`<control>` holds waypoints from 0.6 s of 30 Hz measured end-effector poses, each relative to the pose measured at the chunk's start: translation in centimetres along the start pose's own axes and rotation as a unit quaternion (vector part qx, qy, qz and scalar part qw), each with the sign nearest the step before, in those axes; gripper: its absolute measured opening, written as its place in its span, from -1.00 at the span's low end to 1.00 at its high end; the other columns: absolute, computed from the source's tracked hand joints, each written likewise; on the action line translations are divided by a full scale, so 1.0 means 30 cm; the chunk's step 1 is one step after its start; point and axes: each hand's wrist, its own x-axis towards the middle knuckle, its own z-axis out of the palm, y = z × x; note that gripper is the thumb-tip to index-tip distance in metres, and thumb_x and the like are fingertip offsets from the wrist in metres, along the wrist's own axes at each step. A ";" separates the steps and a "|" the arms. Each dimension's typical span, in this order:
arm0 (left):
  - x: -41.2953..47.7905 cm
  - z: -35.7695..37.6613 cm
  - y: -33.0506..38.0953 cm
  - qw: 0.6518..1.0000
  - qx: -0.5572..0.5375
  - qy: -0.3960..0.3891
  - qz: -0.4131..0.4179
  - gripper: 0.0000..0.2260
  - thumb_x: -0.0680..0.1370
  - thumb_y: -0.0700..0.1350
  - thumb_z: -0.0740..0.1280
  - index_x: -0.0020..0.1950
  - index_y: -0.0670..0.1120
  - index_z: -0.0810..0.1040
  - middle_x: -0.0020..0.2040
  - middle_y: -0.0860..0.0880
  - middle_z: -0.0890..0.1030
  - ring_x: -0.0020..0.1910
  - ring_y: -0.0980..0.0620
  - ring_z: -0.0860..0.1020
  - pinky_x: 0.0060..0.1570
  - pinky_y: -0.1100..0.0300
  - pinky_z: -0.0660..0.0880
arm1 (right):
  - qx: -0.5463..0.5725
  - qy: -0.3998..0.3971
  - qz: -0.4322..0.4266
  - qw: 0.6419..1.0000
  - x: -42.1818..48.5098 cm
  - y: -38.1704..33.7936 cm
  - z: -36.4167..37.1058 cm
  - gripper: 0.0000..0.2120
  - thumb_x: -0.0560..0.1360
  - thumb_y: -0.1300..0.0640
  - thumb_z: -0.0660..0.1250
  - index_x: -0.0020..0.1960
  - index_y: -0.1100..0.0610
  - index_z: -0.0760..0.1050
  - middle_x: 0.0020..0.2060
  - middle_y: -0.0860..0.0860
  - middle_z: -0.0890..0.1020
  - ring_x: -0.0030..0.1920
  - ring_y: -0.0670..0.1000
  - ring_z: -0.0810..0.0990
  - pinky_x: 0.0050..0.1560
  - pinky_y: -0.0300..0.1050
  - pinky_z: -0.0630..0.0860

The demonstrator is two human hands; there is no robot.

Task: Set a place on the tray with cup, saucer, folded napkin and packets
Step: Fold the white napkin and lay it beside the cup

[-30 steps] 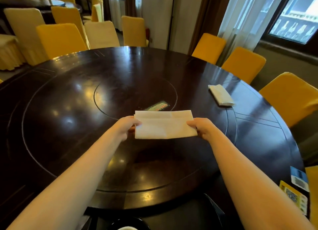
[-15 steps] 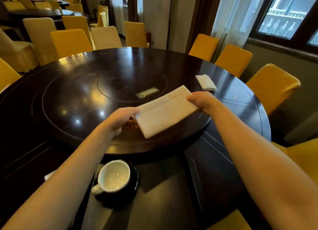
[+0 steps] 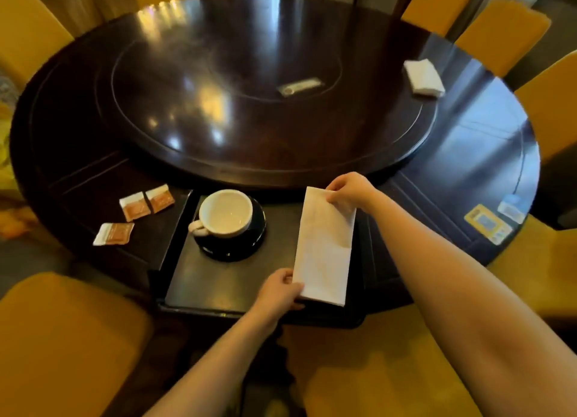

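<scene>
Both hands, left hand (image 3: 278,290) and right hand (image 3: 349,191), are pinching the folded napkin (image 3: 324,248) over the tray (image 3: 218,284)'s right side, where uneven release could be unfolding it.

A dark tray (image 3: 218,288) sits at the round table's (image 3: 468,154) six o'clock edge. A white cup (image 3: 225,213) stands on a black saucer (image 3: 249,244) at the tray's eleven o'clock. The folded napkin (image 3: 324,248) lies lengthwise at three o'clock, the left hand (image 3: 278,291) pinching its near end, the right hand (image 3: 349,190) its far end. Three orange packets (image 3: 146,201) lie on the table at the tray's nine o'clock.
</scene>
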 end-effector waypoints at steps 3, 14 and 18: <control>0.029 0.009 -0.061 0.997 0.058 0.053 0.001 -0.78 0.58 -0.12 0.22 0.20 -0.14 0.47 0.07 -0.09 0.57 0.01 -0.07 0.57 0.04 0.00 0.58 | -0.017 0.005 -0.013 1.000 0.031 0.038 0.106 -0.86 0.47 0.17 0.36 0.02 0.12 0.62 -0.09 0.02 0.60 -0.05 -0.03 0.52 -0.02 -0.17 0.44; 0.063 0.044 -0.074 0.975 0.199 0.085 0.053 -0.77 0.54 -0.09 0.28 0.18 -0.06 0.46 -0.19 0.11 0.48 -0.29 0.21 0.43 -0.40 0.32 0.31 | -0.126 0.133 -0.062 0.981 0.055 0.111 0.219 -0.82 0.55 0.08 0.25 0.04 0.06 0.61 0.03 0.08 0.61 0.17 0.11 0.46 0.23 0.10 0.41; 0.068 0.063 -0.067 0.970 0.212 0.096 0.064 -0.76 0.53 -0.10 0.30 0.18 -0.08 0.45 -0.15 0.07 0.50 -0.25 0.14 0.45 -0.37 0.30 0.31 | -0.177 0.149 -0.060 0.971 0.063 0.136 0.226 -0.78 0.57 0.10 0.21 0.10 0.08 0.59 0.06 0.10 0.61 0.22 0.13 0.40 0.21 0.08 0.32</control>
